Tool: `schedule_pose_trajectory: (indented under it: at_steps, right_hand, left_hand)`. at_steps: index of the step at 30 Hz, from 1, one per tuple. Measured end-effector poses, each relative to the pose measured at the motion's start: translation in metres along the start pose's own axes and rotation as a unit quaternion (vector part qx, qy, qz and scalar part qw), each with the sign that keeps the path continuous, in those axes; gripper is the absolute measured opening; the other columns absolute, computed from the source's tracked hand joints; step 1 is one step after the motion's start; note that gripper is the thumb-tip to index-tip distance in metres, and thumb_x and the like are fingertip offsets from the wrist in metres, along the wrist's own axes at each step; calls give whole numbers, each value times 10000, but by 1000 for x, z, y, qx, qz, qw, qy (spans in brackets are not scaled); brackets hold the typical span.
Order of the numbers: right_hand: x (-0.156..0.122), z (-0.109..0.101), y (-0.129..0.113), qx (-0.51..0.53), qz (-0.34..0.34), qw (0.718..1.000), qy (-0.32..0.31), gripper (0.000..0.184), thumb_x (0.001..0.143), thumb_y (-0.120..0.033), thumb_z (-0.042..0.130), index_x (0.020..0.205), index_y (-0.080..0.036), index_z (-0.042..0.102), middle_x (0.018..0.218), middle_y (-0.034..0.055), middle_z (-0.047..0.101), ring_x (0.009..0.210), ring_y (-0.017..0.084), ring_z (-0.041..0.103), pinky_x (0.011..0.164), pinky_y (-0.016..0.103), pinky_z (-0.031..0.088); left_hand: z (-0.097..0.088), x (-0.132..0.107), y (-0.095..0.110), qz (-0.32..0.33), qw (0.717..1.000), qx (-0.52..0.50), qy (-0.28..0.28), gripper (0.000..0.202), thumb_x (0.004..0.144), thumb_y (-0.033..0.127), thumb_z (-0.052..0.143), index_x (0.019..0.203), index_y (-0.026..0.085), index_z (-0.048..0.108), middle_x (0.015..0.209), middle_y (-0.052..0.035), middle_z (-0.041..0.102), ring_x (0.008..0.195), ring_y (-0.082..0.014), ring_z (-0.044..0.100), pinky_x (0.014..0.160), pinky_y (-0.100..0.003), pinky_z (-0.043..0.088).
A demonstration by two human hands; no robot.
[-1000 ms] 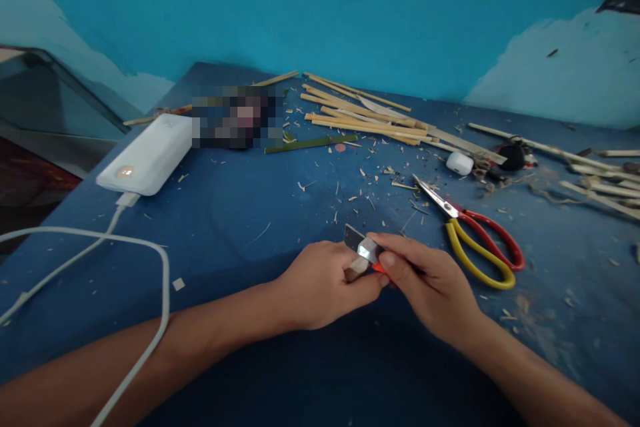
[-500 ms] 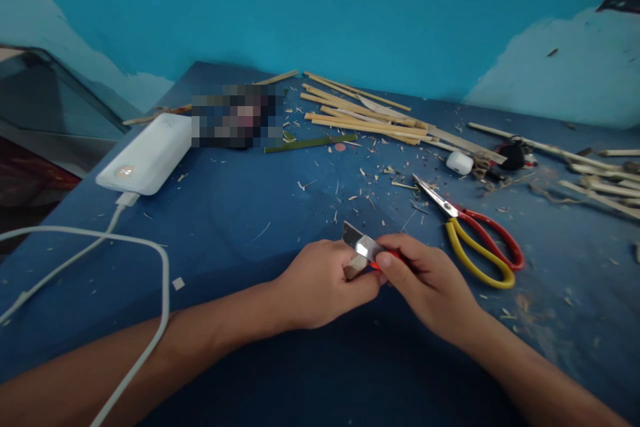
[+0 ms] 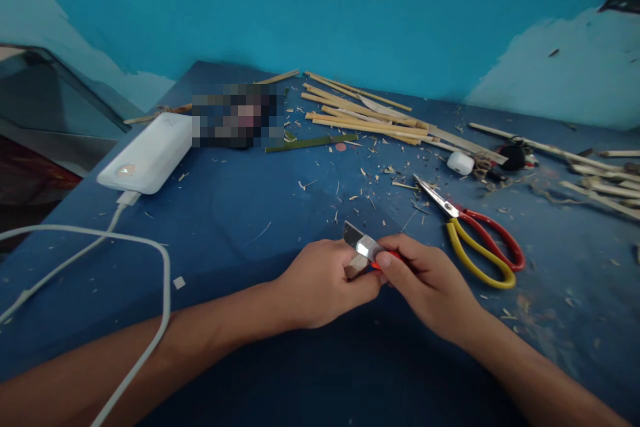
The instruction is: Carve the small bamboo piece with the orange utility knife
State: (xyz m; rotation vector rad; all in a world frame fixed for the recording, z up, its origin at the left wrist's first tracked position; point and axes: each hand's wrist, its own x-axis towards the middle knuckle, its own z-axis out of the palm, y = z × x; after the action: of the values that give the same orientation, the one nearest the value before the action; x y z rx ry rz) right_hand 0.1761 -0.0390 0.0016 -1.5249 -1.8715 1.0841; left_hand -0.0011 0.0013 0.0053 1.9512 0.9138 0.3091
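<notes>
My left hand (image 3: 320, 283) is closed around a short pale piece of bamboo (image 3: 356, 267), whose cut end sticks out past my thumb. My right hand (image 3: 430, 283) grips a red-handled utility knife (image 3: 364, 245). Its silver blade rests against the end of the bamboo piece. Both hands meet low over the blue table (image 3: 240, 213), near its front middle.
Red-and-yellow scissors (image 3: 475, 237) lie just right of my hands. Several bamboo strips (image 3: 365, 117) are piled at the back, more strips (image 3: 600, 187) at the right. A white power bank (image 3: 150, 153) with its cable (image 3: 125, 247) lies at the left. Shavings litter the table.
The knife blade has shifted slightly left and down along the bamboo end. My hands otherwise stay in place.
</notes>
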Motion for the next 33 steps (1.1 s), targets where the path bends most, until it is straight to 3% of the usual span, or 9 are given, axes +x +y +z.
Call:
schedule_pose_trajectory:
  at_steps: [33]
  right_hand:
    - [1,-1,-3,-20,2,1000,-4,222,927,-338,428,856,-196,583,723,11,637,646,141,576,582,263,421]
  left_hand:
    - [-1,0,3,-8,1000,-5,-1,353,776,284,474,508,164,278,465,66,276,457,-63,261,454,-226,194]
